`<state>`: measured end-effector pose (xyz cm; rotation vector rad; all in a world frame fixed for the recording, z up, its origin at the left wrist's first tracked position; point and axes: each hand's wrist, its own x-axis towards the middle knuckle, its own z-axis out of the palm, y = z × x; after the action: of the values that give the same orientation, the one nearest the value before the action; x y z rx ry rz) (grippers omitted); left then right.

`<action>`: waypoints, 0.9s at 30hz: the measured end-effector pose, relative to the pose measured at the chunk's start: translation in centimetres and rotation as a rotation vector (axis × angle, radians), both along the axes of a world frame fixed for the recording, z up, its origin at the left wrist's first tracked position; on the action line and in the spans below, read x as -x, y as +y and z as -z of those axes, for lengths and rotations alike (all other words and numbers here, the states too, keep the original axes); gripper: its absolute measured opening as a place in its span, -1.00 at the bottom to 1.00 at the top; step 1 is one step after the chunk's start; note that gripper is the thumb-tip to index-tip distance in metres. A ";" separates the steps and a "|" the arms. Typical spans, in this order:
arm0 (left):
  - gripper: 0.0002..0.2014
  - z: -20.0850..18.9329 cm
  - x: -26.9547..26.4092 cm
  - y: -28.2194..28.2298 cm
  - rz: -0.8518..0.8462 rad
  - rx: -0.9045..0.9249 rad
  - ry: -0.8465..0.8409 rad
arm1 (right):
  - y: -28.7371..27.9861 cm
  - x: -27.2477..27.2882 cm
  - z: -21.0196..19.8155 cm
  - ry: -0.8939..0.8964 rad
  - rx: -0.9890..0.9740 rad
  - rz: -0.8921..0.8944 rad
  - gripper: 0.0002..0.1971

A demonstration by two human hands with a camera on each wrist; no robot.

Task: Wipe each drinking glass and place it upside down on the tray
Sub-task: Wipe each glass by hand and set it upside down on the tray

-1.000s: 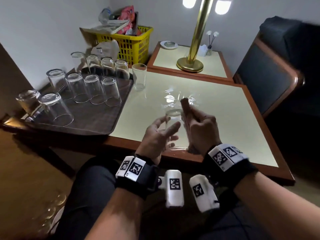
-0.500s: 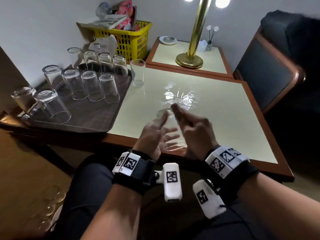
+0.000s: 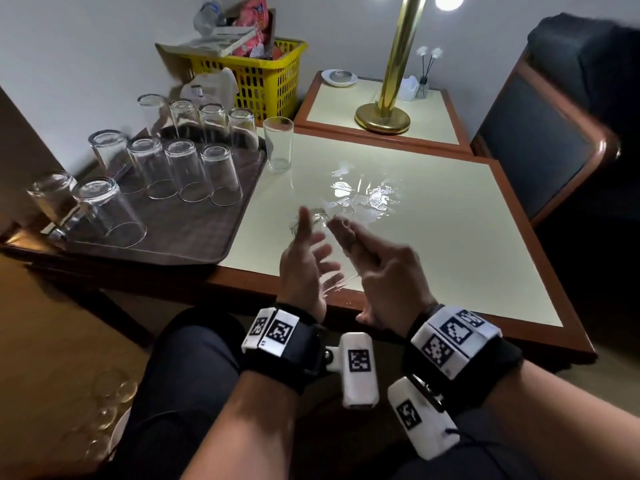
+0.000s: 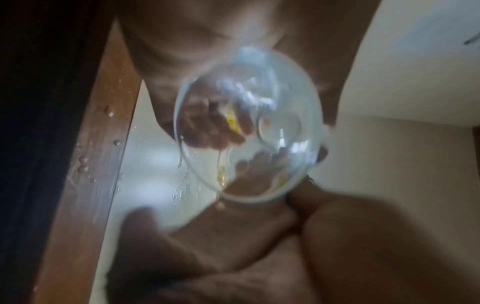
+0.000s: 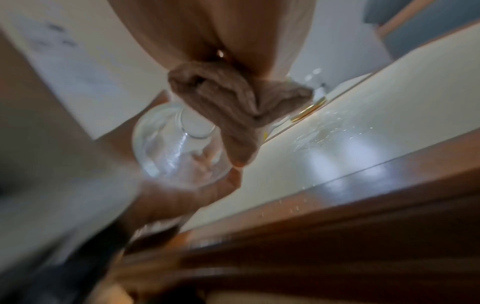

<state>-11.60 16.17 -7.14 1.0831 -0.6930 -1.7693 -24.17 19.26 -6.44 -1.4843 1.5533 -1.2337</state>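
The left hand holds the drinking glass above the near edge of the surface, its grip spread wide around the wall. The right hand keeps a narrow grip pinching a tan cloth beside the glass. The glass is judged rigid, light, fragile and slippery from wetness; take hold mid-wall, not at the rim. Water lies beyond. Farther left, the tray carries inverted glasses; one upright glass stands beside it. No legible brand or writing shows.
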 end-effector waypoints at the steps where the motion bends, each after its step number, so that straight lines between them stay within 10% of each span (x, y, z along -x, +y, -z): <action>1: -0.30 0.3 0.1 -0.2 0.023 -0.020 0.010 | 0.1 0.1 0.0 0.009 0.008 0.008 -0.67; 4: -0.52 0.1 0.4 0.2 0.242 0.073 0.001 | -1.3 1.4 -1.0 -0.038 0.057 0.210 -0.69; 9: -0.31 0.0 0.7 0.0 -0.023 -0.037 0.025 | 0.2 0.4 -0.4 -0.056 -0.027 -0.002 -0.68; 13: -0.49 0.4 0.7 0.6 0.249 0.013 0.001 | -1.1 1.6 -0.7 -0.090 0.028 0.212 -0.69; 27: -0.16 0.6 -0.2 0.2 -0.041 -0.033 0.036 | 0.3 -0.8 -1.7 0.003 0.008 -0.059 -0.68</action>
<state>-11.44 16.36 -7.69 1.0774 -0.6170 -1.7666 -23.39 19.53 -4.79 -1.5269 1.4972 -1.2059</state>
